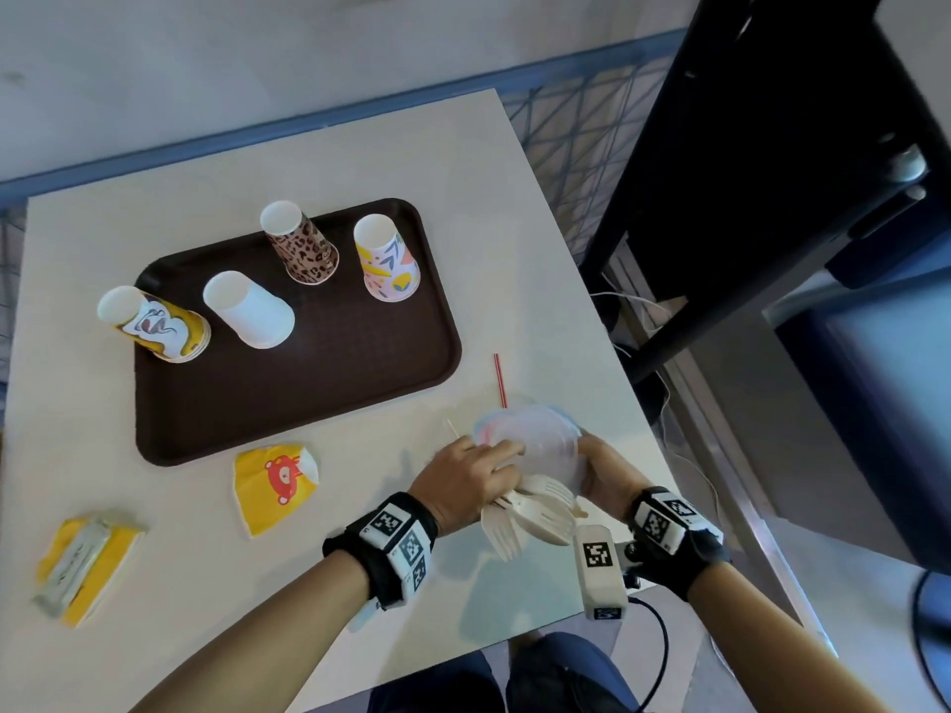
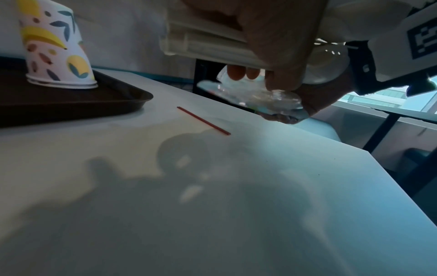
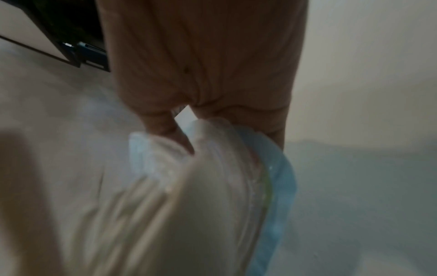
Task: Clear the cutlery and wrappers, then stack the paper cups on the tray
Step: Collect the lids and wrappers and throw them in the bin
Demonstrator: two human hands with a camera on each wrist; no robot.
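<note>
The pale counter (image 1: 319, 162) carries everything; ahead and to the left of the hands lies the dark brown tray (image 1: 288, 383), and on it stand four upside-down paper cups, well apart from one another: a yellow cartoon cup (image 1: 159, 324) farthest left, a plain white cup (image 1: 249, 310) beside it, a leopard-print cup (image 1: 303, 247) further back, and a fruit-print cup (image 1: 387, 259) nearest the hands' side of the tray. Left of the hands, off the tray, lie a yellow bear wrapper (image 1: 275, 483) and, further left, a crumpled yellow wrapper (image 1: 82, 568). The left hand (image 1: 463, 483) curls round a bundle of white plastic forks (image 1: 530, 512) (tines pointing back toward the person); a thin wooden stick (image 1: 452, 429) pokes out beyond its knuckles. The right hand (image 1: 604, 470) grips the edge of a stack of clear plastic lids (image 1: 530, 440), thumb over the rim, held above the counter and touching the left hand's fingers. Just beyond the hands a thin red straw (image 1: 499, 380) lies flat on the counter, between the lids and the tray's corner.
</note>
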